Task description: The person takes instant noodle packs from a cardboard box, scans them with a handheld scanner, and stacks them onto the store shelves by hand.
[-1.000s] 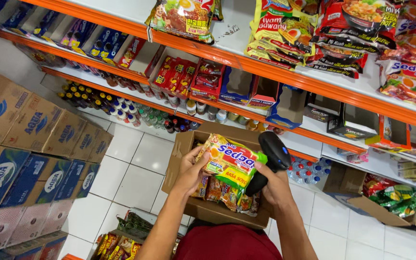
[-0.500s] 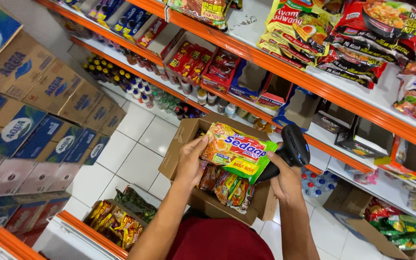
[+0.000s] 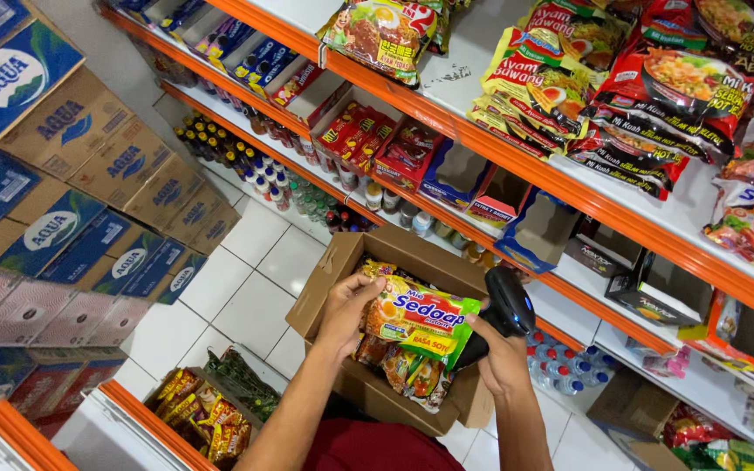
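Your left hand (image 3: 348, 307) clamps one noodle packet (image 3: 421, 320); your right hand (image 3: 501, 356) grips one black scanner (image 3: 508, 305) and pinches the packet, above one open carton (image 3: 342, 262).

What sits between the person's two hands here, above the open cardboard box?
In the head view, a yellow-and-green noodle packet spans the gap: the left hand grips its left edge, the right hand, holding a black handheld scanner, touches its right edge, above the brown cardboard box.
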